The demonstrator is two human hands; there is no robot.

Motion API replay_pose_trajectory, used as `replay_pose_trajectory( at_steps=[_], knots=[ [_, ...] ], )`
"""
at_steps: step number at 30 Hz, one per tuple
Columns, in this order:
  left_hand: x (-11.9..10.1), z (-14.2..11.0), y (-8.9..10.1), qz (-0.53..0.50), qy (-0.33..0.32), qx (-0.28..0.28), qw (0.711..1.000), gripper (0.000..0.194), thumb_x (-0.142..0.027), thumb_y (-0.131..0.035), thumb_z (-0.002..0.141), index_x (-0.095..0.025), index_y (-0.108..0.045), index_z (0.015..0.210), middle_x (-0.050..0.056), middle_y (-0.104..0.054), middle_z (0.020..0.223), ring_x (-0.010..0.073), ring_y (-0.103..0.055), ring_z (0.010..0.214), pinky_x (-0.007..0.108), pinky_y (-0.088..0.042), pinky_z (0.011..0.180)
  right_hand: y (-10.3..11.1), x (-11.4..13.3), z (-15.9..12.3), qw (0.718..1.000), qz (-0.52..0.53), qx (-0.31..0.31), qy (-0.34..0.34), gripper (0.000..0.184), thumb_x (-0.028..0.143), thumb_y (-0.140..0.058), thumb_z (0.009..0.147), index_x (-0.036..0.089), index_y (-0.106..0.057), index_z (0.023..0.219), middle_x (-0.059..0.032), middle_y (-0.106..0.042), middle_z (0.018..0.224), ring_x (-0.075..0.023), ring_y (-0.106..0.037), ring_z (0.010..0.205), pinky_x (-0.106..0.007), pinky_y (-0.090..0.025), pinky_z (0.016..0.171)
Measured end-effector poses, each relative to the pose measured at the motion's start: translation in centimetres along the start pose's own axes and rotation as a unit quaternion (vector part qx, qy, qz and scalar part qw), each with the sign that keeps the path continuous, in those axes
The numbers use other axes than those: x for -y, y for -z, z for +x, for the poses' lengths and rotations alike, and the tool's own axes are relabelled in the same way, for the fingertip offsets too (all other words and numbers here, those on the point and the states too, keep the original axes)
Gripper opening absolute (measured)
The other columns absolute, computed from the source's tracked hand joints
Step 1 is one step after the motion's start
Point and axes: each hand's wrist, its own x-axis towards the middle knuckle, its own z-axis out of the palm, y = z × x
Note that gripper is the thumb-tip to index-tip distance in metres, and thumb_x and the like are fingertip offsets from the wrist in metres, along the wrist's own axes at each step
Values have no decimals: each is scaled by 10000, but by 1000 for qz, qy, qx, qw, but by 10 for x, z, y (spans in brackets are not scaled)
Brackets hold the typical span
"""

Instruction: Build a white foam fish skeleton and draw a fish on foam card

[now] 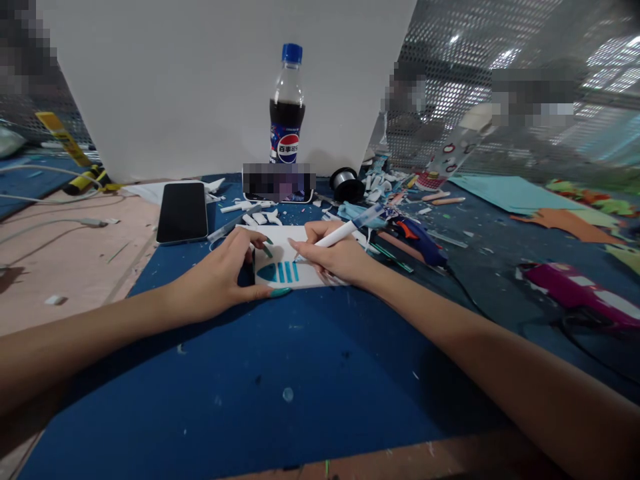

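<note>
A small white card or foam board [320, 277] lies flat on the blue mat, with a teal rounded shape and several teal stripes drawn on its left part. My right hand [345, 257] grips a white marker pen [337, 235], its tip down at the card near the last stripe. My left hand [220, 270] steadies the card's left end, thumb along the near edge and curled fingers over the far side. Just beyond the card are white scraps [263, 217] and a phone [280, 188] leaning on its long side.
Behind stand a cola bottle [287, 113] and a white panel [175, 87]. A dark-screened phone [183, 212] lies at left. To the right are a wire spool [347, 185], a blue glue gun [423, 240], a magenta corded tool [585, 293] and coloured sheets [520, 192].
</note>
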Motion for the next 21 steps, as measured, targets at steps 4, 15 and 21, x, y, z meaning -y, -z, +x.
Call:
replay_pose_trajectory(
  at_steps=[4,15,21],
  knots=[
    [0,0,1,5,2,16,1000,553,-549,-590,779,-218,-383,1171,73,-470,1101,220,-543,896,341,-504,707,0,2,0,1000,-17,-11,-3,418,165,-667,756,183,-322,520,97,-328,406,-37,-351,358,-198,-239,385],
    [1,0,1,14,-8,14,1000,532,-540,-583,793,-225,-371,1165,69,-460,1092,215,-538,896,367,-516,746,1,0,1,1000,-6,3,9,418,186,-663,729,182,-313,499,103,-289,399,-28,-312,347,-184,-227,360],
    [3,1,0,12,-14,1,1000,535,-535,-594,782,-227,-376,1161,61,-464,1068,209,-533,884,364,-513,747,1,1,-2,999,22,28,8,403,153,-646,726,185,-318,495,111,-254,399,-31,-351,301,-177,-219,323]
  ],
)
